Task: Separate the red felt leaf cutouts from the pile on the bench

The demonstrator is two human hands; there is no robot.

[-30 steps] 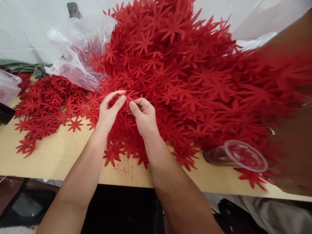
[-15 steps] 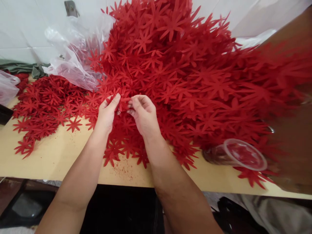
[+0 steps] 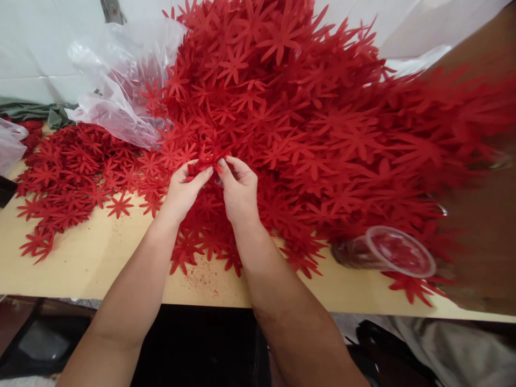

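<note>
From my view: the left hand (image 3: 186,185), thumb and fingers closed, grips a red petalled piece (image 3: 205,161); the right hand (image 3: 238,185) pinches its other side. The piece lies between the two hands, in front of the large red heap (image 3: 282,107). Right of the heap's front edge, a clear plastic cup (image 3: 374,251) lies tilted on the pale table (image 3: 133,263).

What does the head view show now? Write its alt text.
Left hand and right hand pinch red material over a pale table heaped with red flower-shaped pieces; a clear plastic cup is at right, a translucent bag behind at left.
</note>
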